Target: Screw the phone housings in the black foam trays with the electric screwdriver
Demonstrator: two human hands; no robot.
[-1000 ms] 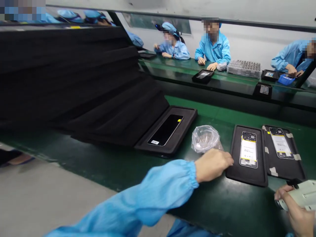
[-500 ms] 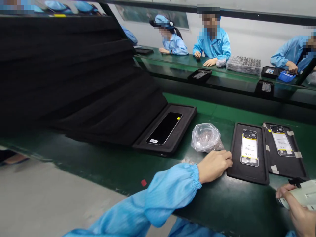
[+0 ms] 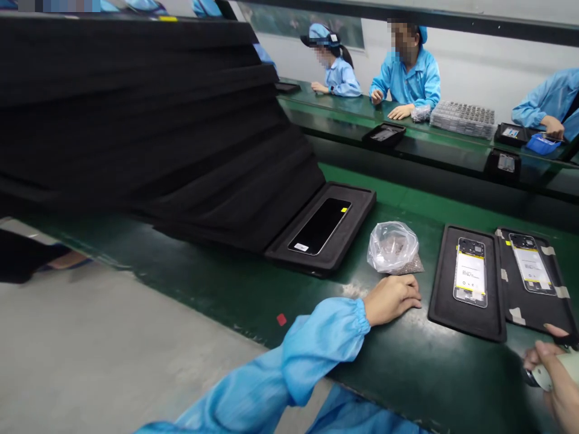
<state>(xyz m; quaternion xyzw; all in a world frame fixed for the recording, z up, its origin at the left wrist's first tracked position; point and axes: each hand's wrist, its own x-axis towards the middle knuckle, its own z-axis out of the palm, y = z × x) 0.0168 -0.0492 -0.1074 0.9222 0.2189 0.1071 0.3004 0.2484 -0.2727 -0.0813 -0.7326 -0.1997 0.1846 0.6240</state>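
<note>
My left hand point(image 3: 392, 300) rests on the green bench with its fingers curled together. Anything inside the fingers is hidden. Just behind it sits a clear plastic bag point(image 3: 392, 247) of tiny brown pieces, which look like screws. To its right, a gap apart, lies a black foam tray point(image 3: 441, 295) holding an opened phone point(image 3: 470, 271) with its white battery showing. Another opened phone point(image 3: 531, 265) lies on a taped black tray point(image 3: 534, 310) beyond. At the right edge, my right hand point(image 3: 561, 380) is wrapped around a pale green electric screwdriver point(image 3: 570, 363), partly out of frame.
A black tray point(image 3: 362, 226) with a dark-screened phone point(image 3: 320, 228) stands left of the bag, against a large black cloth point(image 3: 158, 120). A red sticker point(image 3: 281, 319) lies near the bench edge. Co-workers in blue sit across, near stacked clear trays point(image 3: 462, 119) and a blue box point(image 3: 543, 143).
The view has swung left, so the scene sits further right. My left hand has drawn back from the nearer phone's tray. My right hand still holds the screwdriver, now further out of frame.
</note>
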